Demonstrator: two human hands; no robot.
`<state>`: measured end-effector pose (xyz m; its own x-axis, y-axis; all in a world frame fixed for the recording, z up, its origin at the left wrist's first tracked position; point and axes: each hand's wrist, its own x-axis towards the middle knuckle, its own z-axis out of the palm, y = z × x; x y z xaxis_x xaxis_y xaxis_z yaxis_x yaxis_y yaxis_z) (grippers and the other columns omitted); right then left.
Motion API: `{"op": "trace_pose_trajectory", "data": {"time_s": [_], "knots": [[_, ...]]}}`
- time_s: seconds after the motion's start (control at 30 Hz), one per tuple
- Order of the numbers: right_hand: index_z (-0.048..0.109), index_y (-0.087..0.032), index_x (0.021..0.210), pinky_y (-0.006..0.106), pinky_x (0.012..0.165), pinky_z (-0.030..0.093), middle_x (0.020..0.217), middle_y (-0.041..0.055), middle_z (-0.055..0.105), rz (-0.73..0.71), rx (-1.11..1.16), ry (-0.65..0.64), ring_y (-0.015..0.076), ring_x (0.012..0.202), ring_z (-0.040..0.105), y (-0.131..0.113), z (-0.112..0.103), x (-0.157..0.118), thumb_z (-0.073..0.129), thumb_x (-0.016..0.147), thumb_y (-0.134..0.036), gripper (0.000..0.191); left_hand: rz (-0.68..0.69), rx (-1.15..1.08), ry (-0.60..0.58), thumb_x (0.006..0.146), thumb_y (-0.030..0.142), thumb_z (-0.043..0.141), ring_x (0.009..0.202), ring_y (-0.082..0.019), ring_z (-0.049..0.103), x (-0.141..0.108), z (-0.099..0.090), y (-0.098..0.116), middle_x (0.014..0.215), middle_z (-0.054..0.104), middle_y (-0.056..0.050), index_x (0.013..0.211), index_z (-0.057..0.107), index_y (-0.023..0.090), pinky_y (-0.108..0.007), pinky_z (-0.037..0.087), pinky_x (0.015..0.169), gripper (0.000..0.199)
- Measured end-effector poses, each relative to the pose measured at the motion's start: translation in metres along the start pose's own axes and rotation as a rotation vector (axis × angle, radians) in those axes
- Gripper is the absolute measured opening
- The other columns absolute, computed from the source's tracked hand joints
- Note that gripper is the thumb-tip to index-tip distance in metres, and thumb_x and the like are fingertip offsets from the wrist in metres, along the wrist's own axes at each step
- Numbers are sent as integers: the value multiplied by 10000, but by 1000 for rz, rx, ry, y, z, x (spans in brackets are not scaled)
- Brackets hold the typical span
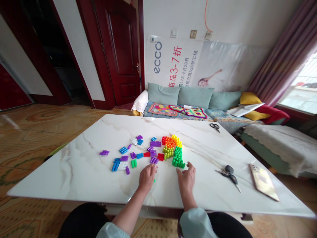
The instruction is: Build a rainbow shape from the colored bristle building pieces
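Head view — two hands [147, 177] near many colored pieces [177, 156] — one phone [264, 181]

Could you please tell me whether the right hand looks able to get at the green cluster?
Most likely yes: the right hand is open just beside the near end of the green cluster, and nothing visible lies between them.

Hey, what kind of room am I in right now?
Probably a living room in a home: there's a cushioned sofa along the wall, a marble-patterned table, and a purple curtain by the window.
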<state>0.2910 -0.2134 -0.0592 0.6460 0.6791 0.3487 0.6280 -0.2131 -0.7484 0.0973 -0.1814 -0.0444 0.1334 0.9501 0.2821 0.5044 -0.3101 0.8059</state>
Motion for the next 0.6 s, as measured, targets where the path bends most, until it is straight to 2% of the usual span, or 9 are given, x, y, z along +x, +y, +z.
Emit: {"op": "trace_pose_trajectory", "data": {"time_s": [0.07, 0.2, 0.37, 0.6], "knots": [[392, -143, 1323, 341, 663, 450, 1166, 153, 531, -10, -92, -28, 207, 725, 593, -7, 3, 0, 594, 735, -380, 665, -12, -20, -12, 951, 403, 303, 714, -163, 680, 0, 0, 0, 796, 716, -57, 870, 658, 183, -264, 494, 713, 425], [342, -131, 1374, 356, 710, 446, 1220, 171, 522, -39, -330, -49, 290, 932, 613, -23, 11, 3, 635, 741, -415, 753, -24, -38, -19, 949, 419, 292, 737, -172, 686, 1, 1, -1, 806, 721, -64, 868, 657, 183, -271, 502, 731, 442], [356, -136, 1357, 356, 721, 447, 1220, 164, 525, -29, -412, -49, 286, 963, 616, -29, 20, 8, 590, 792, -404, 668, -30, -34, -11, 946, 437, 304, 734, -183, 687, 1, 0, 0, 795, 723, -68, 867, 661, 177, -287, 504, 735, 448], [395, -129, 1319, 343, 722, 443, 1192, 156, 533, -1, -417, -71, 261, 930, 630, -27, 27, 19, 559, 823, -369, 575, -29, -29, -25, 952, 447, 288, 748, -189, 685, 1, 2, -5, 802, 719, -73, 891, 667, 180, -284, 493, 725, 468]]}}
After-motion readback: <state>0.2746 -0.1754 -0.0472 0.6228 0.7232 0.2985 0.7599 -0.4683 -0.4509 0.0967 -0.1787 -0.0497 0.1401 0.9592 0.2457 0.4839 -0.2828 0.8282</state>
